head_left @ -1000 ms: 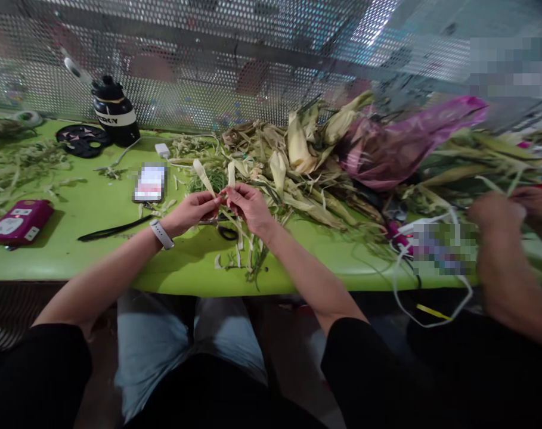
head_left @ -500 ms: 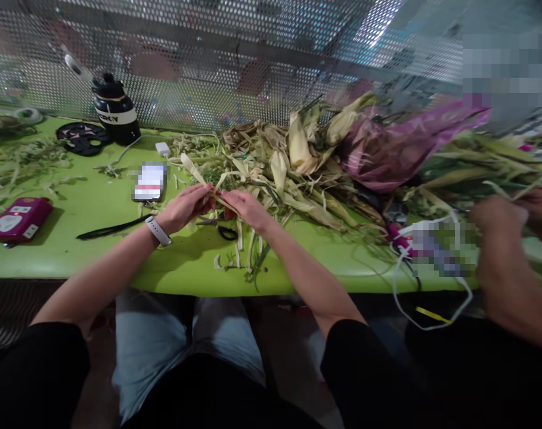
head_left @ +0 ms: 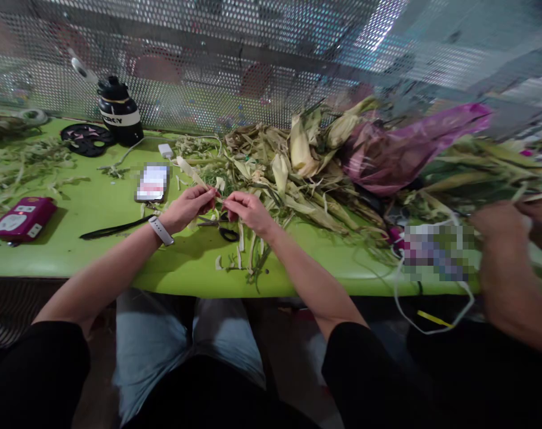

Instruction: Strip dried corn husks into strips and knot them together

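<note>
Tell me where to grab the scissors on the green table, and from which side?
Probably grip the scissors by the black handle loop, coming from above on the right with the right hand. They appear to lie flat, that loop toward the right and the person, while the blades point left, toward the left hand. The blade tips are hard to make out.

Pale cream husk strip [head_left: 188,169], flat and narrow, left of the frame's centre, slanting toward the upper left, lower end at the left hand's [head_left: 188,208] fingers, partly hidden there
</note>
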{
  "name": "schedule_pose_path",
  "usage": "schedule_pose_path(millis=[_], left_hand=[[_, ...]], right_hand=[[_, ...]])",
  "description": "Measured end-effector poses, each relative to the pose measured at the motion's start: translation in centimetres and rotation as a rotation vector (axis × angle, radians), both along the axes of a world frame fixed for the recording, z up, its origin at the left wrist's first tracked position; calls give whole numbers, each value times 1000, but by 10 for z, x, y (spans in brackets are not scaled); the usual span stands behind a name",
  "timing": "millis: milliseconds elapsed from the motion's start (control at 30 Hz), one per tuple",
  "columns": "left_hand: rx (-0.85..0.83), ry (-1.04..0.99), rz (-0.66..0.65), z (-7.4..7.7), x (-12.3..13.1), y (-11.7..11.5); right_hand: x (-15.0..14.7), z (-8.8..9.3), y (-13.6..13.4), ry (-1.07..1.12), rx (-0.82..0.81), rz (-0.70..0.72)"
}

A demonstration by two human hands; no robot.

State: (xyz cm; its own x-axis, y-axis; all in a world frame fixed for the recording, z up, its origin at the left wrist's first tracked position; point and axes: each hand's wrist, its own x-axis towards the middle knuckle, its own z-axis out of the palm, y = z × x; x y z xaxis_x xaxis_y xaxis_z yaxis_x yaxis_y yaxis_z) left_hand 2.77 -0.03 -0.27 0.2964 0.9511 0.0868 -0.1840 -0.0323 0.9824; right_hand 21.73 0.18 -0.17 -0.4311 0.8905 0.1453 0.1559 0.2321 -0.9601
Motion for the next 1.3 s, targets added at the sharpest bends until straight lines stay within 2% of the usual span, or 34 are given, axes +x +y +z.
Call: schedule_pose_path(millis=[167, 300, 367, 500, 567, 767, 867, 1000, 1100, 1200, 1300], left_hand=[[35, 122, -140, 5, 1, -8], [94, 216, -119, 5, 3, -10], [98, 218, -95, 3, 5, -9], [26, 86, -112, -1, 6, -6], [-9, 32, -123, -1, 7, -7], [35, 95, -142, 4, 9, -12], [52, 112, -146, 3, 10, -12], [-42, 16, -125, -1, 10, -10], [-102, -110, -89, -4, 9, -7], [-41, -96, -35, -4, 8, -4], [51, 19, 32, -5, 7, 0]], right_hand=[[-4, -6, 7, 152, -84, -141], [-10, -9, 9, 291, -71, -248], [-11, -7, 8, 334, -80, -212], [-8, -6, 7, 305, -167, -4], [-7, -7, 8, 330, -176, 1], [-12, -9, 8, 408, -80, -215], [-14, -10, 8, 434, -55, -263], [-9, -9, 10, 342, -84, -225], [-2, -6, 9, 167, -59, -183], [4, -2, 7, -35, -10, -90], [7, 0, 6, -117, 113, -29]])
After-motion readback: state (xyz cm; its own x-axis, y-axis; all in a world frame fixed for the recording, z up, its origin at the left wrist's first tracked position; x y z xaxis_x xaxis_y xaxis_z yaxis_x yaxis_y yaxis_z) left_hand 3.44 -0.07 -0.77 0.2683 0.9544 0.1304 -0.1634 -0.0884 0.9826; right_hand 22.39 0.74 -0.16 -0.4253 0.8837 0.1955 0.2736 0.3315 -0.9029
